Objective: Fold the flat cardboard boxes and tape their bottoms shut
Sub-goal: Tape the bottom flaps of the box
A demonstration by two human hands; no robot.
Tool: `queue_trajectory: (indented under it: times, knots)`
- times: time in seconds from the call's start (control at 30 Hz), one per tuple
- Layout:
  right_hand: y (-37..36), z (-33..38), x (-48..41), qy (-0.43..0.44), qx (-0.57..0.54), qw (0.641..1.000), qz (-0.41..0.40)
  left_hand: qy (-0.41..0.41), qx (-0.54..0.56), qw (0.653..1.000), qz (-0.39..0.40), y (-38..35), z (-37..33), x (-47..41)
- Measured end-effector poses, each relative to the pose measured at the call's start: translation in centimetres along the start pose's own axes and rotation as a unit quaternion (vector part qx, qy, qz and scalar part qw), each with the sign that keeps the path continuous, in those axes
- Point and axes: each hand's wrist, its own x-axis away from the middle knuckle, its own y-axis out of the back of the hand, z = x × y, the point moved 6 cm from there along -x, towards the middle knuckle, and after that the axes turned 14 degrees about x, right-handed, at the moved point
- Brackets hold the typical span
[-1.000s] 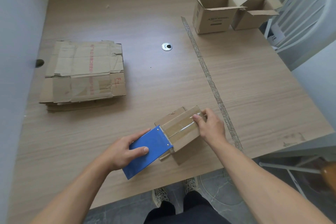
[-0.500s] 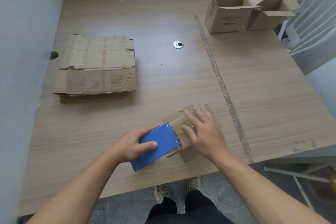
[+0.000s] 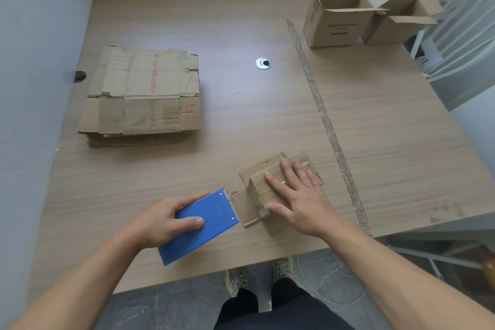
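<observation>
A small folded cardboard box (image 3: 258, 182) lies bottom-up near the table's front edge, with clear tape across its top face. My right hand (image 3: 297, 198) presses flat on that taped face, fingers straight and spread. Just left of the box, my left hand (image 3: 163, 220) grips a blue tape dispenser (image 3: 203, 225), thumb on top, its front edge close to the box's lower flap. A stack of flat cardboard boxes (image 3: 142, 96) rests at the left of the table.
Two assembled open-topped boxes (image 3: 337, 16) (image 3: 396, 27) stand at the back right, by a white chair (image 3: 460, 43). A strip of old tape (image 3: 324, 118) runs along the tabletop. A metal grommet (image 3: 263, 63) sits mid-table. A wall bounds the left side.
My left hand has pulled the blue dispenser back off the box to the left. My right hand went from pinching the tape's far end to lying flat across the taped face.
</observation>
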Motion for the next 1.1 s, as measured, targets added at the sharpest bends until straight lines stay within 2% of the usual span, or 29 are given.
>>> queue_trajectory:
  times: [0.33, 0.57, 0.87, 1.0, 1.07, 1.1]
  knots:
    - [-0.5, 0.0, 0.0, -0.004, -0.008, 1.0, -0.008, 0.023, -0.083, 0.995, -0.059, -3.2, -4.0, -4.6]
    - [-0.3, 0.3, 0.1, -0.006, -0.006, 1.0, 0.004, 0.065, -0.176, 0.977, -0.105, -3.9, -6.6, -5.2]
    - [-0.3, 0.5, -0.3, -0.056, -0.032, 0.998, -0.014, 0.031, -0.227, 0.955, -0.187, -4.9, -7.3, -4.0]
    - [0.0, 0.7, -0.1, -0.066, -0.047, 0.996, -0.026, 0.04, -0.189, 0.958, -0.214, -4.0, -5.6, -3.2]
    - [0.7, 0.9, 0.2, -0.06, -0.028, 0.997, -0.034, 0.05, -0.128, 0.966, -0.219, -3.2, -4.6, -2.7]
    - [1.3, 1.1, 0.5, -0.058, -0.011, 0.996, -0.064, 0.055, -0.093, 0.969, -0.222, -2.8, -4.2, -2.5]
